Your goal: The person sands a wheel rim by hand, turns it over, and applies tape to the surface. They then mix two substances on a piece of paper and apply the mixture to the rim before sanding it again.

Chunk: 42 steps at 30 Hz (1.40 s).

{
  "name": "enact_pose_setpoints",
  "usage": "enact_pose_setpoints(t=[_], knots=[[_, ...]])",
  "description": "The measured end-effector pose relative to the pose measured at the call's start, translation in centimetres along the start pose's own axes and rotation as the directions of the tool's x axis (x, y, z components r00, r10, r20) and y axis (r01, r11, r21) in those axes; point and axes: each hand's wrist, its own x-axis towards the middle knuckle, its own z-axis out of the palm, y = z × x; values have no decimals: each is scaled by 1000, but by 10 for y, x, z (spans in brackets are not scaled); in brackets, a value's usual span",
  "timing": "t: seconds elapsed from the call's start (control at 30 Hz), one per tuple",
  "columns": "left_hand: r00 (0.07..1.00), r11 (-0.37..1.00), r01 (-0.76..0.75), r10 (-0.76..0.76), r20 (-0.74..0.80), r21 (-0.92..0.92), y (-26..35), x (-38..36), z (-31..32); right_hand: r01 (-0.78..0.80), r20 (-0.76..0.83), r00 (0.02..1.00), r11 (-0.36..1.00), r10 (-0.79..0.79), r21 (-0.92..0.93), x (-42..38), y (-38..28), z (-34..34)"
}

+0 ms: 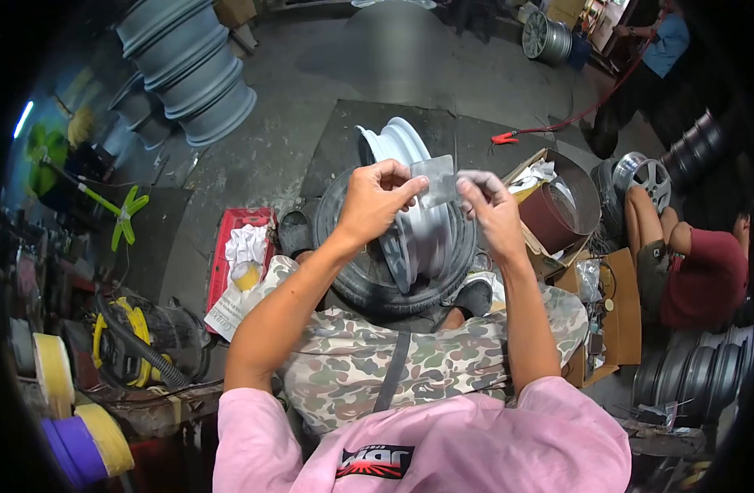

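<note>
Between my hands is a thin grey rectangular sheet (434,179), with a darker strip at its right side. My left hand (381,195) pinches its left edge between thumb and fingers. At the opposite edge my right hand (493,212) has its thumb and curled fingers closed on the darker strip. Below and behind the sheet a silver wheel rim (430,242) stands on edge, tilted, partly hidden by my hands. It rests on a black tire (356,279) lying flat on the floor between my feet.
A red crate (222,246) with white paper and a tape roll stands left. To the right are a brown drum (570,201) and an open cardboard box (622,308). Stacked rims (200,82) rise at far left. A person (705,275) sits at right; a red cable (562,125) crosses the floor.
</note>
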Motion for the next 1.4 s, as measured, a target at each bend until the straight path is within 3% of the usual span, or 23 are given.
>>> enact_pose_setpoints(t=[0.17,0.23,0.27,0.3,0.37,0.43,0.47,0.5,0.53,0.57,0.67,0.7,0.77,0.83,0.9,0.93,1.0,1.07,1.2,1.27,1.3,1.33,1.4], knots=[[988,978,144,-134,75,-153,1,1,-6,-63,141,988,998,63,-4,-13,7,-1],[978,965,176,-150,142,-195,-1,3,-6,-290,246,947,883,209,368,-20,-9,12],[984,983,126,-107,144,-132,1,3,-7,-329,361,916,840,173,432,-22,-15,16],[985,983,122,-103,140,-139,3,3,-9,-329,364,915,843,174,426,-23,-16,16],[977,996,69,-77,197,47,4,5,-13,-340,472,873,847,122,409,-25,-20,18],[981,998,21,-33,192,65,1,11,-18,-347,442,883,852,156,393,-25,-17,16],[994,994,-10,-3,110,112,-6,16,-24,-160,322,942,971,96,179,-21,-3,9],[999,986,-34,30,30,161,-16,21,-31,18,218,976,997,-2,-70,-20,5,7],[997,940,-22,48,-67,342,-30,30,-44,180,84,984,913,-160,-366,-22,12,7],[991,891,19,41,-123,453,-44,39,-57,389,169,912,653,-375,-650,-23,6,8],[945,902,323,-324,-44,287,-62,42,-68,497,368,836,277,-408,-822,-28,37,-1],[916,894,385,-401,26,228,-61,39,-63,501,379,837,276,-394,-820,-21,43,-3],[917,915,336,-372,142,224,-79,40,-54,557,494,741,4,-454,-831,8,52,0],[931,938,222,-285,228,267,-99,44,-45,551,504,705,-61,-499,-832,55,47,17],[902,939,307,-338,268,153,-80,36,-36,553,519,754,-36,-403,-832,121,44,39],[887,929,367,-364,284,46,-84,36,-32,509,519,807,-114,-281,-853,163,56,48],[889,924,355,-381,253,145,-79,37,-31,438,434,899,-134,57,-889,236,75,75],[892,925,353,-377,248,138,-78,38,-36,476,405,836,-124,370,-871,294,101,99],[862,910,392,-414,294,131,-79,37,-40,332,245,810,-72,533,-941,279,88,99],[858,910,407,-412,308,81,-80,40,-40,350,339,932,-79,124,-933,233,83,72],[855,907,415,-416,311,74,-81,40,-39,381,382,921,-29,-75,-924,176,58,64],[842,892,448,-442,309,53,-79,38,-37,465,443,830,-18,-339,-885,131,59,45],[838,876,483,-459,296,-10,-72,38,-34,497,463,779,-32,-423,-867,34,43,25]])
